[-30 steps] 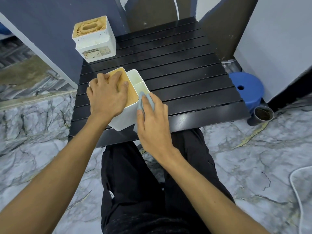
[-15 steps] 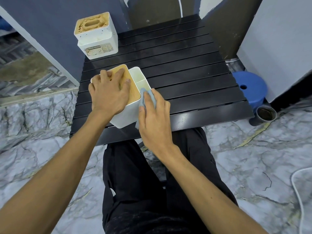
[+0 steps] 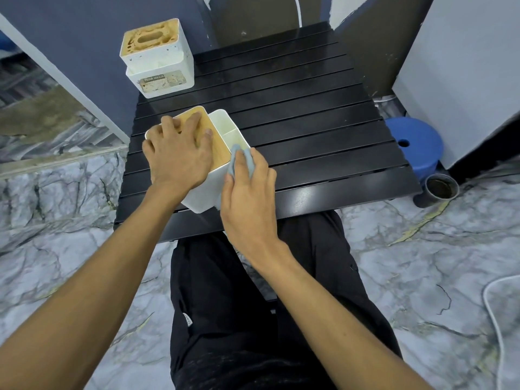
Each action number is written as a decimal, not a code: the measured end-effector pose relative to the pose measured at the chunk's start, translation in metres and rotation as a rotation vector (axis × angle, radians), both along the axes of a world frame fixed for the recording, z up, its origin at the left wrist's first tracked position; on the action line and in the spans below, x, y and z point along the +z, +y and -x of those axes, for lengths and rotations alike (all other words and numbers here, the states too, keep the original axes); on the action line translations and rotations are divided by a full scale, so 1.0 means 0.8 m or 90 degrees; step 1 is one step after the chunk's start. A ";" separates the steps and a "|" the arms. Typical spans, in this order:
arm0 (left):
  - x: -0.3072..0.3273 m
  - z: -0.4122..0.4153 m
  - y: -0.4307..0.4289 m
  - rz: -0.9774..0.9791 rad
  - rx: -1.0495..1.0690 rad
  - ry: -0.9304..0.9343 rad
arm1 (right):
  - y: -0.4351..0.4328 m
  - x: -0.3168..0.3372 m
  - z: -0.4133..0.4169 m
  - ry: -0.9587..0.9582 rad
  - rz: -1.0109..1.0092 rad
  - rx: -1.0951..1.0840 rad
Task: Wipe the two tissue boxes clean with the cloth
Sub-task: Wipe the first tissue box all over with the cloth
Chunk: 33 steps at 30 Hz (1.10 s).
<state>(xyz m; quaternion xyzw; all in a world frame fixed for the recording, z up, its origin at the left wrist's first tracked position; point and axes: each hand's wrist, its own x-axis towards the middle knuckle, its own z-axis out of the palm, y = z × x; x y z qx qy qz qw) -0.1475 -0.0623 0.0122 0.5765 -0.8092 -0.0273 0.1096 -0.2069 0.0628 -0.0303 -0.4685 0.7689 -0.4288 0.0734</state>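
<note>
right hand (image 3: 249,205) holds cloth (image 3: 230,164) against tissue box (image 3: 202,192).

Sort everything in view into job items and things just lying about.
Job:
near tissue box, steadied by the left hand
cloth, held by the right hand against that box's side
far tissue box

Lying about:
blue stool
dark round container on the floor
</note>
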 end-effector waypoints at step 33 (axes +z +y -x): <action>0.002 -0.014 -0.019 -0.021 -0.175 -0.014 | -0.053 0.004 0.068 0.095 0.009 0.140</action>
